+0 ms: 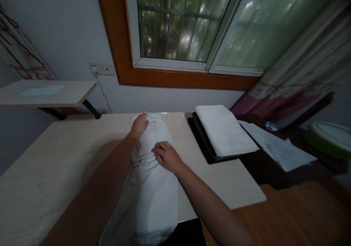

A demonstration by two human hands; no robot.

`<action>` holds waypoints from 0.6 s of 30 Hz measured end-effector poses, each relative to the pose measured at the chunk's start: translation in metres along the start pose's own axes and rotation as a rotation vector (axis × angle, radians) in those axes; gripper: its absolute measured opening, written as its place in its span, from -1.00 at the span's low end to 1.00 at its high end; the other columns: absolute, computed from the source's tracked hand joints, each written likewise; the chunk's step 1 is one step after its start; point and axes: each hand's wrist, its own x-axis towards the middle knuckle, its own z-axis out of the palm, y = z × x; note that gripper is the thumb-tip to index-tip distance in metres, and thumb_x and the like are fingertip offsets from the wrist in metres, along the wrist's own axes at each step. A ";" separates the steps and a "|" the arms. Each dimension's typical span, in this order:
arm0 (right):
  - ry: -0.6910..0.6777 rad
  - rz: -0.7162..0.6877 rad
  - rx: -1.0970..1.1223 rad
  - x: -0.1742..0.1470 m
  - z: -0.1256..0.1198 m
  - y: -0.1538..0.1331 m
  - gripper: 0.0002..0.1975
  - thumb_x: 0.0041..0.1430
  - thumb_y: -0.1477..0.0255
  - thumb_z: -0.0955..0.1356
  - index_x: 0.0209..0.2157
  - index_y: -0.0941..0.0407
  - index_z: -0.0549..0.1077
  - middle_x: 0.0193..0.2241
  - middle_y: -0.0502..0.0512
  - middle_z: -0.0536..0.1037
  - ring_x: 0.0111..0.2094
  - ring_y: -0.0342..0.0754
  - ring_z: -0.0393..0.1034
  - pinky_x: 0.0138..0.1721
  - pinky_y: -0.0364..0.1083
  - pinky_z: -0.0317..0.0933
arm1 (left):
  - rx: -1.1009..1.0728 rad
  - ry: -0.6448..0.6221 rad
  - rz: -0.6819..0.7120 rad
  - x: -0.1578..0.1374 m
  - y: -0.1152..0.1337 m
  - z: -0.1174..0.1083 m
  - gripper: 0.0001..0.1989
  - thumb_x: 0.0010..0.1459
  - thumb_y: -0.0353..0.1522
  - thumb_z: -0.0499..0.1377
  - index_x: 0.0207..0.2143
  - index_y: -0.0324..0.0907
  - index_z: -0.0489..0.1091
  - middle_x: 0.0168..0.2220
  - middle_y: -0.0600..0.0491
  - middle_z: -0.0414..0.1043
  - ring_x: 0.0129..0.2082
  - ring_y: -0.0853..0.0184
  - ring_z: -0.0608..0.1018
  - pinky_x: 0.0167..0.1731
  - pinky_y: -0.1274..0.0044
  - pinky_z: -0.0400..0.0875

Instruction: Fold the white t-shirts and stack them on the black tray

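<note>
A long white cloth garment, folded lengthwise, runs from the table's far edge toward me and hangs over the near edge. Wrinkles bunch across its middle. At the far end, my left hand has its fingers curled over the cloth's gathered left corner. Lower down, my right hand rests on the right half of the garment, fingers slightly bent and lying on the fabric. The garment's exact kind cannot be made out.
The pale wooden table extends to both sides. Right of the garment lies a folded white cloth on folded black cloth. A small raised shelf stands back left. A dark surface at right bears a paper sheet.
</note>
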 end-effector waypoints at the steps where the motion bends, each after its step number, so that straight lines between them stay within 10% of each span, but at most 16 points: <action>1: 0.003 -0.001 0.009 0.000 0.000 0.001 -0.77 0.35 0.49 0.33 -0.02 0.03 0.55 -0.10 0.15 0.52 -0.03 0.06 0.34 0.01 0.06 0.31 | -0.013 0.018 -0.041 0.002 -0.005 -0.002 -0.57 0.22 -0.46 0.14 0.15 -0.20 0.35 0.04 -0.16 0.50 0.06 0.18 0.53 0.12 0.40 0.34; 8: 0.007 0.002 0.053 0.001 -0.001 0.003 -0.78 0.36 0.48 0.32 -0.04 0.02 0.54 -0.10 0.14 0.52 -0.03 0.06 0.34 0.02 0.06 0.31 | -0.094 0.087 -0.244 0.011 -0.038 -0.017 -0.58 0.22 -0.47 0.09 0.14 -0.25 0.33 -0.04 -0.15 0.55 -0.14 0.27 0.62 -0.09 0.48 0.44; 18: -0.007 -0.003 0.075 0.000 -0.006 0.002 -0.77 0.34 0.50 0.32 -0.04 0.03 0.55 -0.10 0.15 0.53 -0.03 0.04 0.36 0.03 0.04 0.31 | -0.107 -0.023 -0.114 0.031 -0.011 -0.006 -0.51 0.14 -0.36 0.29 0.13 -0.25 0.38 -0.02 -0.18 0.52 -0.03 0.17 0.55 0.01 0.44 0.36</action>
